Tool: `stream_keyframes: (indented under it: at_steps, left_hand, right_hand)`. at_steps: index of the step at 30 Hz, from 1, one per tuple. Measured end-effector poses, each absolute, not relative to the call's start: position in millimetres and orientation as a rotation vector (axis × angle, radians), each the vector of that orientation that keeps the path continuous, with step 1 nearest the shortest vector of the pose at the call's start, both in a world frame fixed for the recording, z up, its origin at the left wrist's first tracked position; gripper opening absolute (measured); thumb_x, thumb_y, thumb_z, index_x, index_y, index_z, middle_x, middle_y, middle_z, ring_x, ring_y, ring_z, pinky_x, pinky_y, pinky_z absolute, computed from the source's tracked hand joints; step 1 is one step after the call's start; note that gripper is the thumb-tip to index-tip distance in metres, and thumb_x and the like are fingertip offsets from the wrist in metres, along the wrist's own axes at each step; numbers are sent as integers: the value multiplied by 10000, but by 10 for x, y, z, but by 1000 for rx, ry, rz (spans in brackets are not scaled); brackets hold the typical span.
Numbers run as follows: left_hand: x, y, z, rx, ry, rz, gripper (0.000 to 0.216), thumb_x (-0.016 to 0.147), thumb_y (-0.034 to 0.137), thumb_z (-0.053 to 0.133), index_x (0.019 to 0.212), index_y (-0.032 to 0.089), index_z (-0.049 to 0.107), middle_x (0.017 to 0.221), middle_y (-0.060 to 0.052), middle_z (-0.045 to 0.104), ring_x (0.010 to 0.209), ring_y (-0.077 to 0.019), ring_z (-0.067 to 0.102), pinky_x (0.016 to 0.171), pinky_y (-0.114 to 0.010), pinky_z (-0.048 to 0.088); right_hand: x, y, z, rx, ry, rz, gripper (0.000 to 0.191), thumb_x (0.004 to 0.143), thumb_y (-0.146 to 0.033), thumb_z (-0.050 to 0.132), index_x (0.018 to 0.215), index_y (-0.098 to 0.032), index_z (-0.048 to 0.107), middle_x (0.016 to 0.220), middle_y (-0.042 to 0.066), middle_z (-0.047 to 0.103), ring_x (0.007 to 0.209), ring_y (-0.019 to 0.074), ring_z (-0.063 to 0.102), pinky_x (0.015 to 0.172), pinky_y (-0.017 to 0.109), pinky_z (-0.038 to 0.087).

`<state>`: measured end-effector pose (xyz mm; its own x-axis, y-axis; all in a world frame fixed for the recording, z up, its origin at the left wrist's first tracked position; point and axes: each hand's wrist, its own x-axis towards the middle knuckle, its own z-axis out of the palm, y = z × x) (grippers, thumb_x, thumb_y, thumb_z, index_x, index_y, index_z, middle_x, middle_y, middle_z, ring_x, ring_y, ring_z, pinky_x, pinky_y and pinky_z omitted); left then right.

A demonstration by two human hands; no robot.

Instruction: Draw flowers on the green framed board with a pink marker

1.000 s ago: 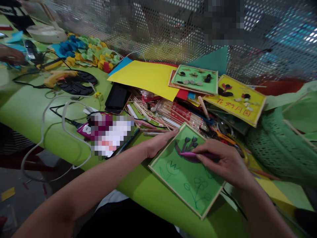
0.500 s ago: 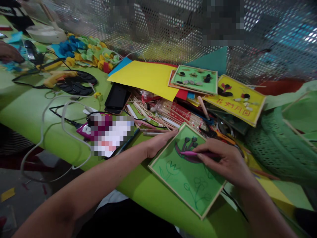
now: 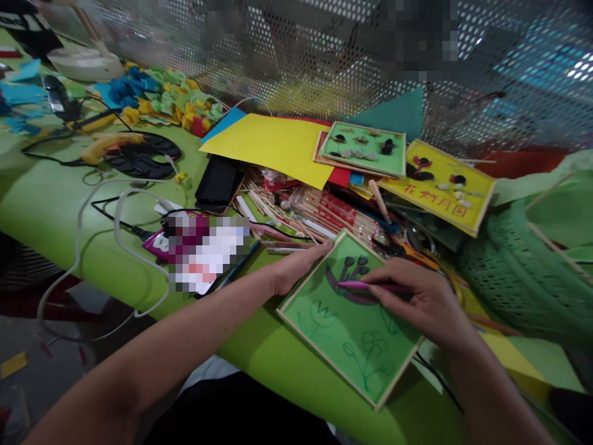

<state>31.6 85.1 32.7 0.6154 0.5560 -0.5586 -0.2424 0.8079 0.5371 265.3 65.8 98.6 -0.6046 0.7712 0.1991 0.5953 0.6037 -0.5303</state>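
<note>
A green picture card (image 3: 340,346) with a thin wooden stick frame lies tilted at the table's front edge. It bears outline flowers and a dark purple coloured shape topped by small dark tulips. My right hand (image 3: 419,296) is closed around a pink-purple marker (image 3: 354,285), whose tip touches the purple shape. My left hand (image 3: 299,269) grips the card's upper left edge; its fingertips are partly hidden by the frame.
Behind lie thin wooden sticks (image 3: 273,207), a yellow sheet (image 3: 269,145), and framed pebble pictures in green (image 3: 364,162) and yellow (image 3: 445,198). A green basket (image 3: 514,266) stands right. A glue gun (image 3: 113,143), white cable (image 3: 78,228) and phone (image 3: 210,259) lie left.
Another person's hand at the far left edge has gone out of view. My two hands, the marker and the card have stayed almost in place.
</note>
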Motion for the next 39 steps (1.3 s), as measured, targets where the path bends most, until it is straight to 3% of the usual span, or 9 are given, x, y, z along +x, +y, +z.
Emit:
stream_keyframes:
  at_steps: [39]
  left_hand:
    - [318,874,176,426,655,477,618,987,658,470,1148,144,772,910,-130,797,719,-215,738,794,-360,599]
  right_hand:
    - [2651,653,1003,-1099,-2433,597,117,947,-247,644,975,-256,757,882,29,752,780,185,707,693,298,548]
